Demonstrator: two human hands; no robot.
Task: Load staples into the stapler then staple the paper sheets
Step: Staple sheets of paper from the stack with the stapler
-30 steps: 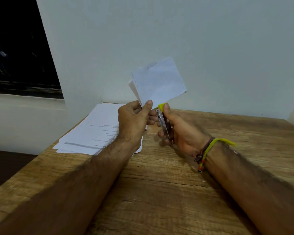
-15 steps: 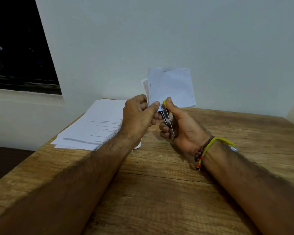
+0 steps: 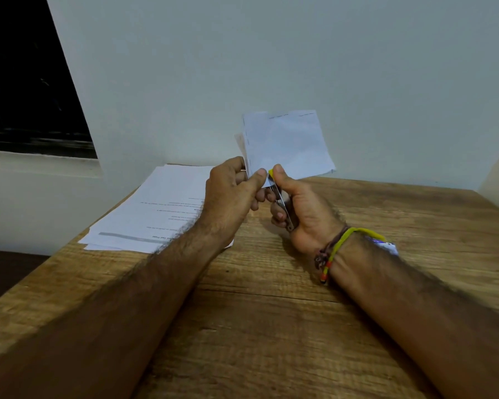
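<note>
My left hand [image 3: 231, 194] pinches the lower corner of a few small white paper sheets [image 3: 285, 142], held upright above the wooden table [image 3: 271, 326]. My right hand [image 3: 297, 211] grips a small metal stapler with a yellow tip [image 3: 281, 201], thumb on top. The stapler's yellow front end meets the bottom edge of the sheets, right beside my left thumb. Most of the stapler is hidden inside my right palm.
A stack of printed white pages [image 3: 156, 208] lies on the table's far left corner against the wall. A dark window [image 3: 26, 82] is at the upper left. Coloured thread bands [image 3: 334, 249] circle my right wrist.
The held sheets have turned from a tilt to nearly upright, and both hands have shifted slightly right and away. The stapler's tip stays at the sheets' lower edge.
</note>
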